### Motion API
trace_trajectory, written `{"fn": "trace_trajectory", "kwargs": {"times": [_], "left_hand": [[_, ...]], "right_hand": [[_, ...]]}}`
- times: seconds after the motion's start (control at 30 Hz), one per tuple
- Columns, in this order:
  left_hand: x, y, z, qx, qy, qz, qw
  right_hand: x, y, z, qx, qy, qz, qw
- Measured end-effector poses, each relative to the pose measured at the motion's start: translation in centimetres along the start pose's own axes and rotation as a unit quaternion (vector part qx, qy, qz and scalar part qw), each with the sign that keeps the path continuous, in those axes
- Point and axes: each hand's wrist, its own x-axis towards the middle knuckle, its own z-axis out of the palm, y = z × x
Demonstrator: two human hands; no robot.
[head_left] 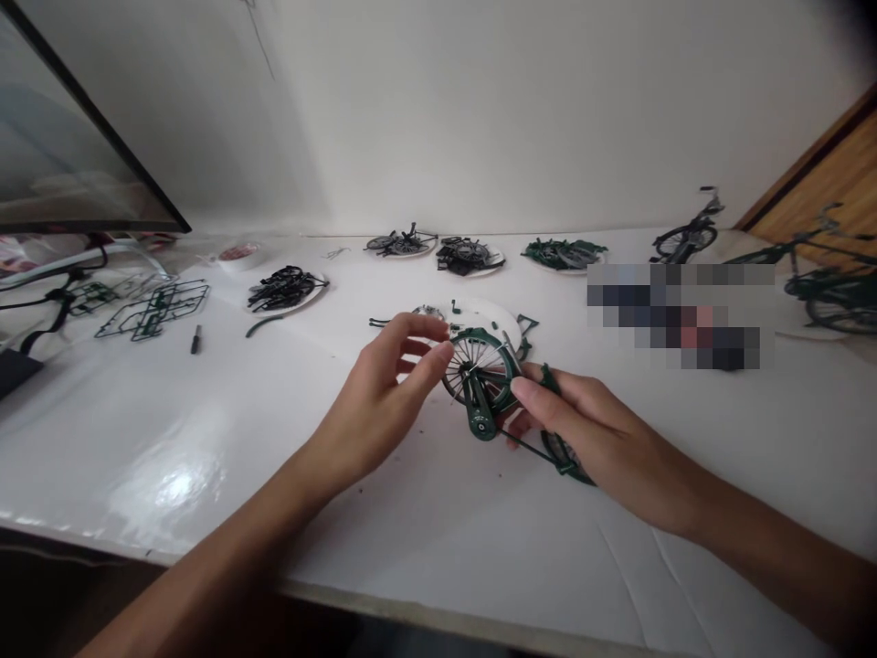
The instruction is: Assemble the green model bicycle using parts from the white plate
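A dark green model bicycle (481, 416) with spoked wheels and a chain guard is held tilted above the white table. My right hand (582, 411) grips its frame between thumb and fingers, covering part of the frame and the farther-right wheel. At the other wheel's upper left edge is my left hand (384, 384), its thumb and index fingertips drawn close in a pinch. Whatever lies between those fingertips is too small to make out. Behind the bicycle, a white plate (503, 315) carries small loose parts, partly hidden by my left hand.
Plates of black parts (284, 291) and green parts (565, 252) stand along the back. Green sprue frames (157, 309) and a small screwdriver (196, 340) lie left, under a monitor (75, 128). Built model bicycles (687, 233) stand right, beside a blurred-out patch.
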Motion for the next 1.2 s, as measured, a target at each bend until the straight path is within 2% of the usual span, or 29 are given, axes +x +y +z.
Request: {"fn": "trace_trajectory", "kwargs": {"times": [0.1, 0.27, 0.37, 0.53, 0.73, 0.8, 0.9, 1.0, 1.1, 1.2], "left_hand": [[0.0, -0.3, -0.1, -0.056, -0.054, -0.041, 0.996], [-0.4, -0.4, 0.3, -0.07, -0.074, -0.023, 0.995], [-0.6, -0.3, 0.3, -0.053, -0.066, -0.01, 0.996], [-0.7, 0.0, 0.4, -0.041, -0.038, -0.016, 0.998], [-0.4, 0.7, 0.2, -0.182, -0.087, -0.088, 0.976], [-0.4, 0.8, 0.1, -0.207, -0.098, -0.093, 0.969], [-0.5, 0.8, 0.2, -0.224, -0.095, -0.064, 0.968], [-0.7, 0.9, 0.5, -0.233, -0.069, -0.027, 0.97], [-0.9, 1.0, 0.8, -0.211, -0.04, 0.012, 0.976], [-1.2, 0.9, 1.1, -0.155, -0.008, 0.058, 0.986]], "right_hand": [[0.3, -0.2, 0.1, 0.055, -0.01, -0.029, 0.998], [0.6, -0.2, 0.1, 0.083, 0.043, -0.057, 0.994], [0.6, -0.1, 0.1, 0.075, 0.074, -0.074, 0.992], [0.7, -0.2, 0.0, 0.052, 0.077, -0.087, 0.992], [0.7, 0.1, 0.1, 0.002, 0.08, -0.132, 0.988], [0.4, 0.2, 0.2, -0.036, 0.08, -0.163, 0.983], [0.1, 0.4, 0.3, -0.126, 0.105, -0.226, 0.96], [-0.1, 0.4, 0.3, -0.21, 0.163, -0.288, 0.92], [-0.1, 0.4, 0.3, -0.233, 0.218, -0.337, 0.886], [-0.1, 0.4, 0.5, -0.232, 0.233, -0.364, 0.872]]}}
